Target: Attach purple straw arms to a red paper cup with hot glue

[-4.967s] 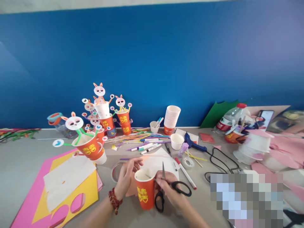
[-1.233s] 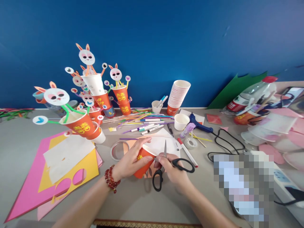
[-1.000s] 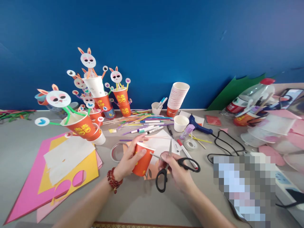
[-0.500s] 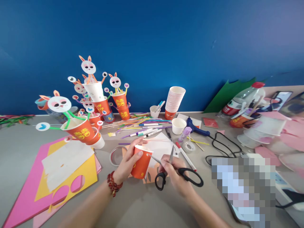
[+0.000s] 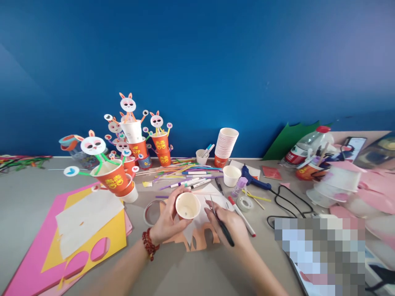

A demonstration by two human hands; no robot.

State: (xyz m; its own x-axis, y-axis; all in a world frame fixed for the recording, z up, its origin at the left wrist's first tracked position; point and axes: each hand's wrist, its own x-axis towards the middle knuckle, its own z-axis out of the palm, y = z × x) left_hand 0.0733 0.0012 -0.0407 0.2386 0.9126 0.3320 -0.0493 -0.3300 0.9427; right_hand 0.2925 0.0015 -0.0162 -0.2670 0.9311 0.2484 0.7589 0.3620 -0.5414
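My left hand (image 5: 169,220) is wrapped round a red paper cup (image 5: 187,205), whose white inside faces me. Just right of the cup, my right hand (image 5: 230,224) holds black-handled scissors (image 5: 224,232), blades pointing up and left, apart from the cup. Beneath both hands lie white paper (image 5: 212,193) and a cut-up orange sheet (image 5: 200,242). A roll of tape (image 5: 152,213) lies beside my left hand. To the right of the scissors is a red-capped marker (image 5: 243,218).
Rabbit figures in cups (image 5: 111,181) stand at left, behind coloured paper sheets (image 5: 52,230). At the back are stacked paper cups (image 5: 226,144), markers and sticks (image 5: 188,172). A blue glue gun (image 5: 254,179) with a black cable, a plastic bottle (image 5: 308,148) and pink-white cups (image 5: 333,181) occupy the right.
The cup has tipped so its open mouth faces me. The scissors have turned in my right hand and no longer point at the cup's side. The camera view has tilted up a little.
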